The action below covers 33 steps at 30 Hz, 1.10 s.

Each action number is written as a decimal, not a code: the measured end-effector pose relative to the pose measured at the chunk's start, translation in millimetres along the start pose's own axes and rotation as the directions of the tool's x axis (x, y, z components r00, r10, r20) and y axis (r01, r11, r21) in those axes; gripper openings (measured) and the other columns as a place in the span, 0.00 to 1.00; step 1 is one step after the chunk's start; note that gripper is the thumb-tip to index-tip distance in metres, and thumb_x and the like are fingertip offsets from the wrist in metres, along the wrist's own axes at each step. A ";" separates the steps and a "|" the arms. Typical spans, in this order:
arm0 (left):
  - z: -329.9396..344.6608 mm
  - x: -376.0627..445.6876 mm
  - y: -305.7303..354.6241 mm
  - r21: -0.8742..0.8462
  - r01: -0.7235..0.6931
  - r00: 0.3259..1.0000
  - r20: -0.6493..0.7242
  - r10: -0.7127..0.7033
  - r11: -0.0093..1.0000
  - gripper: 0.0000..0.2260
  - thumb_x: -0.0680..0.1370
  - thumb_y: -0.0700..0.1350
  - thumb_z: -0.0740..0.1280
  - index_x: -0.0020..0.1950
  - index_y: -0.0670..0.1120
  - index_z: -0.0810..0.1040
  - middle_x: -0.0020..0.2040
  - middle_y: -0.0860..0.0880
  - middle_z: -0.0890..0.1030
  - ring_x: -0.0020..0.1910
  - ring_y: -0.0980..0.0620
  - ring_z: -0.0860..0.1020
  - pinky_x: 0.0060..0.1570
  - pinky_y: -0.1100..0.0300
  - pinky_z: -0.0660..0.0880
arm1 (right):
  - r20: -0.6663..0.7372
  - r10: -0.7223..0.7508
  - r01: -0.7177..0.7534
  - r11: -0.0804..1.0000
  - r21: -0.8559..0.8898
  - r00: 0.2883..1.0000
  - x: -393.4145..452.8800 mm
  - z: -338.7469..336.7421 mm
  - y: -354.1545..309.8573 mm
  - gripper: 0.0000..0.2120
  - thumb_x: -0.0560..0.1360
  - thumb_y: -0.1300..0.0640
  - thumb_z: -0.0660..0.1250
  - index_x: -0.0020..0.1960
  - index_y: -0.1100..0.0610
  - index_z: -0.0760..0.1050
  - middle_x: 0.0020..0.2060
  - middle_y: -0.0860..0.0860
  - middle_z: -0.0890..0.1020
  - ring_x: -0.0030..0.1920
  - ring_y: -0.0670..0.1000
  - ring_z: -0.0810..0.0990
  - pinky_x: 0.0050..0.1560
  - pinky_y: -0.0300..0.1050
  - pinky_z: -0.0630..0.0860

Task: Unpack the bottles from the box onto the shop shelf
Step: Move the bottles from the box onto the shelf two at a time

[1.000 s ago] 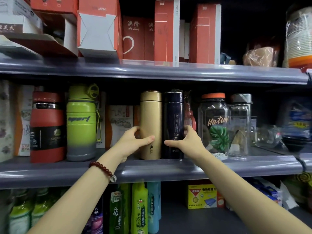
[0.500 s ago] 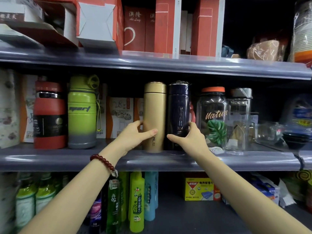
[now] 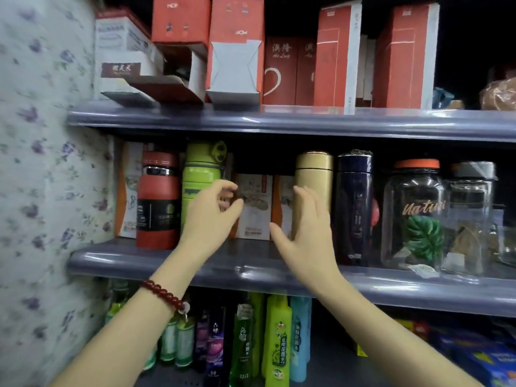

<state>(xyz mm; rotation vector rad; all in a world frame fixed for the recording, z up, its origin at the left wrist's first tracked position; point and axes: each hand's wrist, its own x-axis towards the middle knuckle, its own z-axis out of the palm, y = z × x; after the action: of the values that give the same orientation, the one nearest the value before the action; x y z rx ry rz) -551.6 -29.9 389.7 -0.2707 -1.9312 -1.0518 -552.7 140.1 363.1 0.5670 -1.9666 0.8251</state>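
Both hands empty, fingers spread: left hand (image 3: 208,219) in front of matte lime-green plastic bottle (image 3: 199,185), right hand (image 3: 304,233) beside smooth gold metal flask (image 3: 314,177). Both stand upright on grey glossy middle shelf (image 3: 251,268).

On the middle shelf (image 3: 279,268), six bottles stand in a row: two sport bottles (image 3: 157,202) at left, two slim flasks (image 3: 314,174) at centre, two jars (image 3: 413,213) at right. Cartons (image 3: 255,208) stand behind. Boxes (image 3: 236,48) fill the shelf above.
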 end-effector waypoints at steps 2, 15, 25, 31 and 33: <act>-25.4 3.4 -19.8 0.018 0.034 0.997 -0.068 -0.032 0.999 0.12 0.74 0.44 0.69 0.58 0.51 0.76 0.53 0.53 0.79 0.49 0.55 0.79 0.49 0.63 0.73 | 0.069 0.000 -0.005 0.997 0.076 0.998 2.0 26.2 -16.2 0.34 0.74 0.52 0.70 0.75 0.56 0.60 0.73 0.51 0.63 0.74 0.48 0.60 0.74 0.39 0.55; -114.8 31.7 -142.6 0.122 0.400 0.890 0.185 -0.416 0.909 0.46 0.67 0.51 0.77 0.77 0.46 0.54 0.73 0.44 0.66 0.70 0.46 0.68 0.67 0.52 0.66 | 0.468 0.367 -0.541 0.778 0.319 0.804 55.5 137.1 -43.3 0.53 0.59 0.43 0.81 0.75 0.56 0.56 0.68 0.53 0.74 0.65 0.55 0.75 0.67 0.53 0.72; -92.9 41.3 -155.5 0.096 0.318 0.934 0.135 -0.329 0.943 0.37 0.60 0.53 0.81 0.63 0.49 0.66 0.54 0.54 0.76 0.56 0.51 0.77 0.57 0.56 0.72 | 0.447 0.349 -0.540 0.722 0.433 0.824 55.4 170.1 -34.9 0.54 0.46 0.41 0.80 0.67 0.51 0.64 0.58 0.51 0.79 0.57 0.53 0.80 0.59 0.56 0.78; -85.6 39.4 -158.1 0.258 0.299 0.945 0.056 -0.323 0.919 0.38 0.57 0.59 0.79 0.61 0.50 0.65 0.53 0.52 0.78 0.54 0.48 0.77 0.54 0.50 0.76 | 0.450 0.354 -0.545 0.723 0.425 0.820 54.9 170.7 -37.1 0.52 0.48 0.42 0.81 0.68 0.51 0.65 0.58 0.50 0.80 0.57 0.52 0.80 0.60 0.55 0.78; -89.0 44.8 -158.9 0.160 0.313 0.934 0.130 -0.334 0.936 0.35 0.59 0.54 0.81 0.59 0.51 0.67 0.50 0.55 0.77 0.53 0.51 0.76 0.54 0.56 0.73 | 0.455 0.354 -0.546 0.728 0.414 0.817 56.9 169.2 -37.2 0.47 0.53 0.46 0.82 0.67 0.52 0.65 0.58 0.51 0.80 0.57 0.52 0.80 0.60 0.54 0.78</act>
<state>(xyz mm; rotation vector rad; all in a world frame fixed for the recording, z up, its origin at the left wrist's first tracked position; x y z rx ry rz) -611.0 -204.7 356.8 0.0499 -2.2312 -1.1286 -651.1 -13.4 361.9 0.5689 -2.2419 1.7277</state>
